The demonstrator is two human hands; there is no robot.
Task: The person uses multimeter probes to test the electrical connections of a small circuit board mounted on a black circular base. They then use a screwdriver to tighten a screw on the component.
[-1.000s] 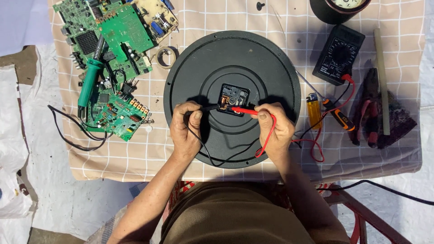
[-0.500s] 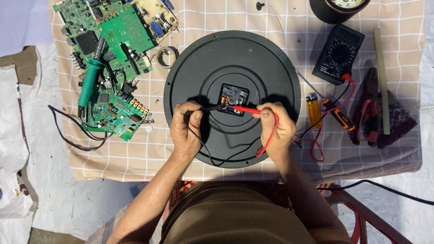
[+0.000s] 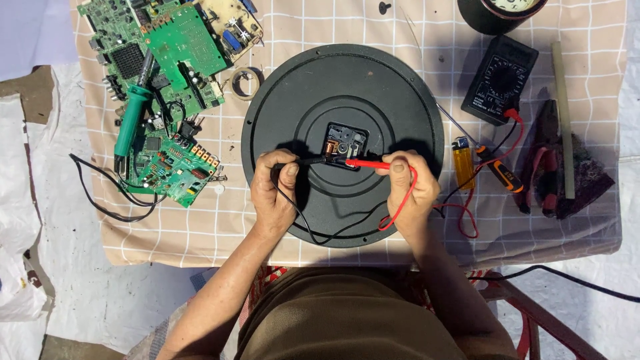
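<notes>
Both probes meet at the clock movement (image 3: 345, 145): left hand (image 3: 275, 193) pinches the black probe (image 3: 313, 161), right hand (image 3: 410, 190) the red probe (image 3: 363, 163). Steady tips matter; exact contact points seem too small to tell

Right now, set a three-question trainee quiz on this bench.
1. True or false: the left hand holds the red probe.
2. Which lies nearest the yellow lighter? A) soldering iron B) orange-handled screwdriver C) tape roll
3. Fill in: both probe tips meet at the small mechanism in the middle of the round black ____.

Key: 1 false, the right hand holds it; the left holds the black probe. 2 B. 3 clock back.
</notes>
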